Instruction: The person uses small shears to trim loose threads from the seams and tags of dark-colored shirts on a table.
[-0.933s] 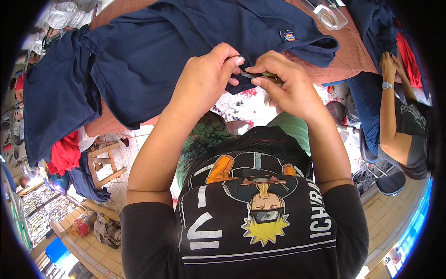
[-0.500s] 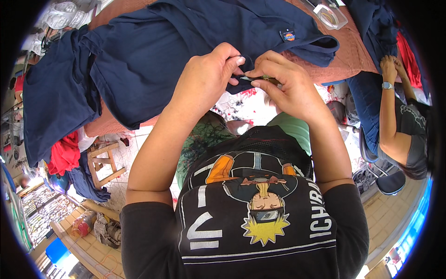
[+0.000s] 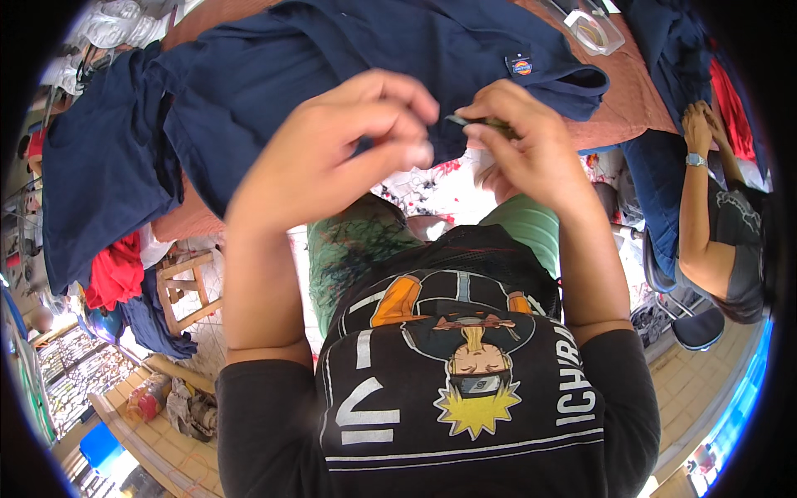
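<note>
Pinching small metal-tipped tool [image 3: 499,126] in right hand [image 3: 530,135], left hand [image 3: 344,133] loosely spread, blurred

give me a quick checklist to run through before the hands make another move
1. Tool secure: ok, the right hand pinches the small tool between thumb and fingers.
2. Left hand gripping cloth: not ok, its thumb and fingers are apart, with no cloth seen between them.
3. Left fingers off the tool: ok, a narrow gap shows.
4. Tool touching the navy garment: cannot tell from this angle.
5. Garment fully on the brown-covered table: not ok, part hangs over the edge.
6. Co-worker's hands apart: ok, off to the right.
</note>
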{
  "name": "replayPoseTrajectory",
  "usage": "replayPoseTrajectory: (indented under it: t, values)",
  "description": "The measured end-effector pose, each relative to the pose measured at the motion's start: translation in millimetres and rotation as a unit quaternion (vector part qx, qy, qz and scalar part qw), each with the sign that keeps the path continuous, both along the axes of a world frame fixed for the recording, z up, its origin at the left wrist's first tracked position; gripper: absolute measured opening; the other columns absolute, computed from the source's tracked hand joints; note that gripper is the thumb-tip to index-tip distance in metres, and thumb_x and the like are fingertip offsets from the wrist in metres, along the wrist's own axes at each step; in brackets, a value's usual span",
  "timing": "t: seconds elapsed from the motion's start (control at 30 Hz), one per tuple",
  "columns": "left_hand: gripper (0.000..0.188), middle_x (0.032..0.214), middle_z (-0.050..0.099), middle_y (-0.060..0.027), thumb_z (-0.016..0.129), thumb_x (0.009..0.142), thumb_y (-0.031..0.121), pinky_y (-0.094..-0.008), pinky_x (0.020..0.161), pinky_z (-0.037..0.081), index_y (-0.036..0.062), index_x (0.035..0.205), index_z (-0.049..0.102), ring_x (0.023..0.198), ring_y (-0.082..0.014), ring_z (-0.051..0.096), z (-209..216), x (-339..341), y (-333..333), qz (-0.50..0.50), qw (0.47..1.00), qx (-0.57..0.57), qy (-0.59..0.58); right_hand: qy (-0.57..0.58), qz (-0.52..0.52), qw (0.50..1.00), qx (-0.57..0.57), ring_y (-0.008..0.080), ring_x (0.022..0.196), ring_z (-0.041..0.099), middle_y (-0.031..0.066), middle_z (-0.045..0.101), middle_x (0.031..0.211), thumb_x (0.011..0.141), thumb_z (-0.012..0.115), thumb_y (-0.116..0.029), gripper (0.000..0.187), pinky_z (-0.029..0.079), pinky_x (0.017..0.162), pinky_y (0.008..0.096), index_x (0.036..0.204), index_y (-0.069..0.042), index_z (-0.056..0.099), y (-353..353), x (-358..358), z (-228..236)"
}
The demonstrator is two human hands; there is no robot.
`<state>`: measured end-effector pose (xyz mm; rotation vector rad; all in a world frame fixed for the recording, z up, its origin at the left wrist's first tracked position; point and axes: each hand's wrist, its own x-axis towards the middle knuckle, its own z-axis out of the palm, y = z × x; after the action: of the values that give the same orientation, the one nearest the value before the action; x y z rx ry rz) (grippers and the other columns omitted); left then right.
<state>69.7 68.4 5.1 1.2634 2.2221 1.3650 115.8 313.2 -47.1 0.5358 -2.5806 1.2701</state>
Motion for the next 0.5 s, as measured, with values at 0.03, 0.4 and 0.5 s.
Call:
replayPoseTrajectory:
  t: [0.03,0.4,0.5]
  values:
    - [0.021,0.103,0.066,-0.0177,0.062,0.090,0.018,-0.0267,0.072,0.046,-0.0002,0.084,0.070,0.082,-0.0151,0.060,20,-1,-14,-0.077,0.996,-0.009,-0.053,0.002,-0.015,1.000,-0.005,0.0254,0.077,0.062,0.0102,0.060,0.090,0.082,0.070,-0.007,0.021,0.049,0.069,0.0343,0.102,-0.005,0.065,5,1,-1]
    - [0.020,0.094,0.064,-0.0068,0.072,0.083,0.019,-0.0315,0.076,0.048,-0.0001,0.082,0.066,0.083,-0.0219,0.062,-35,25,-21,0.302,0.929,-0.181,0.115,-0.021,-0.084,0.995,-0.054,0.0153,0.074,0.056,0.0066,0.058,0.087,0.083,0.072,-0.008,0.024,0.046,0.070,0.0264,0.106,-0.003,0.065,1,3,14]
    - [0.019,0.099,0.062,-0.0067,0.073,0.082,0.018,-0.0331,0.078,0.049,0.0003,0.083,0.067,0.088,-0.0263,0.063,-58,28,-18,0.326,0.915,-0.179,0.155,-0.042,-0.081,0.996,-0.024,0.0149,0.073,0.056,0.0066,0.058,0.087,0.084,0.071,-0.008,0.024,0.046,0.070,0.0263,0.106,-0.003,0.065,-3,4,20]
